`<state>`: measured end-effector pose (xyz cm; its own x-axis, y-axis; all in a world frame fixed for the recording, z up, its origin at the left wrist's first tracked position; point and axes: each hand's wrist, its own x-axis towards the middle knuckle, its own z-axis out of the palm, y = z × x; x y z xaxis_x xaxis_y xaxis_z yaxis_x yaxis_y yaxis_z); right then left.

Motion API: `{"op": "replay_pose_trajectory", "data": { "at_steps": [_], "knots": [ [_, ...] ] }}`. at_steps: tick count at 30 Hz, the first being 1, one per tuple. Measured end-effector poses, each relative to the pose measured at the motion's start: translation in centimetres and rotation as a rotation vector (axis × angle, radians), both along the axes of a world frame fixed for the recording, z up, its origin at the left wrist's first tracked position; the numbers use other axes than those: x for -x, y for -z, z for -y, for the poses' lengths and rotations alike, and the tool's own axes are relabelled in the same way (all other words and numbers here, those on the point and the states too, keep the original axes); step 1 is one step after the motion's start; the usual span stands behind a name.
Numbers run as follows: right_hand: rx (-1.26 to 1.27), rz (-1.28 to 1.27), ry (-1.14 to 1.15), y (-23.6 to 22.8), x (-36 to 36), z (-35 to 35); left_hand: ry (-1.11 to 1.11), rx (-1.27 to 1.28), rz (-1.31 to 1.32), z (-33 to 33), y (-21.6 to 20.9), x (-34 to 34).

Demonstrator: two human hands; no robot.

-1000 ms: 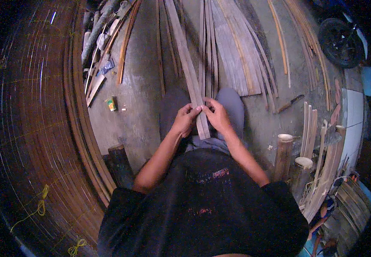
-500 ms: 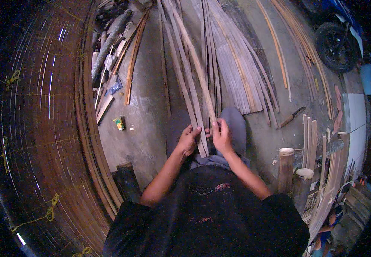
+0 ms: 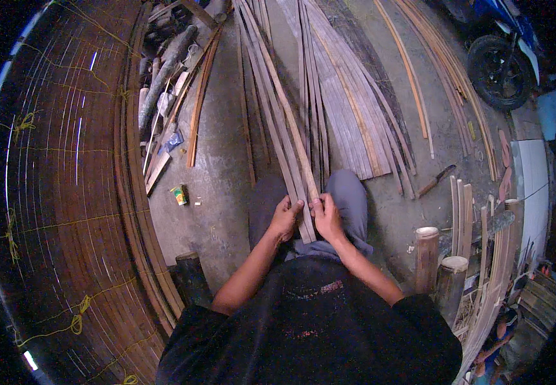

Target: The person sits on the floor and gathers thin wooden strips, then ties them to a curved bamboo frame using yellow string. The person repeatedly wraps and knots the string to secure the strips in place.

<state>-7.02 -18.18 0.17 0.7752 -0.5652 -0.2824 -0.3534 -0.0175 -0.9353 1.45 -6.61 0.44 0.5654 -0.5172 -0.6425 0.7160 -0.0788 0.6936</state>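
Observation:
Two greyish-brown bamboo slats (image 3: pixel 287 160) reach from my lap far out across the floor. My left hand (image 3: pixel 284 219) is closed around them near their close ends, its thumb on top. A paler tan bamboo slat (image 3: pixel 292 122) lies along their right side. My right hand (image 3: pixel 328 218) pinches its near end, thumb uppermost, almost against the grey slats. The near ends of the grey slats stick out below my hands, in front of my shirt. Fingers beneath the slats are mostly hidden.
A fan of grey slats (image 3: pixel 355 115) lies ahead on the floor. To the right are a knife (image 3: pixel 435 181), upright bamboo tubes (image 3: pixel 427 247) and a motorcycle wheel (image 3: pixel 499 70). A cord-tied slat screen (image 3: pixel 79 192) stands left. A small yellow-green pack (image 3: pixel 179 195) lies nearby.
The pale slat has swung left and now lies against the grey slats. My right hand has come slightly lower and closer to my left hand.

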Motion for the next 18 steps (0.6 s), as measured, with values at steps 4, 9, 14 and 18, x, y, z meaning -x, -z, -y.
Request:
{"op": "replay_pose_trajectory", "data": {
  "at_steps": [4, 9, 14, 18],
  "knots": [
    [-0.035, 0.002, 0.018, 0.7, 0.2, 0.0, 0.005, 0.0, 0.049, -0.4, 1.7, 0.5],
    [0.013, -0.007, 0.02, 0.8, 0.5, 0.0, 0.002, 0.045, -0.009, 0.2, 0.8, 0.4],
    [0.04, -0.068, -0.011, -2.0, 0.5, -0.1, 0.022, 0.068, -0.008, 0.3, 0.6, 0.3],
    [0.159, 0.035, 0.032, 0.1, 0.9, -0.5, 0.067, 0.036, 0.019, 0.0, -0.1, 0.3]
  ]
}}
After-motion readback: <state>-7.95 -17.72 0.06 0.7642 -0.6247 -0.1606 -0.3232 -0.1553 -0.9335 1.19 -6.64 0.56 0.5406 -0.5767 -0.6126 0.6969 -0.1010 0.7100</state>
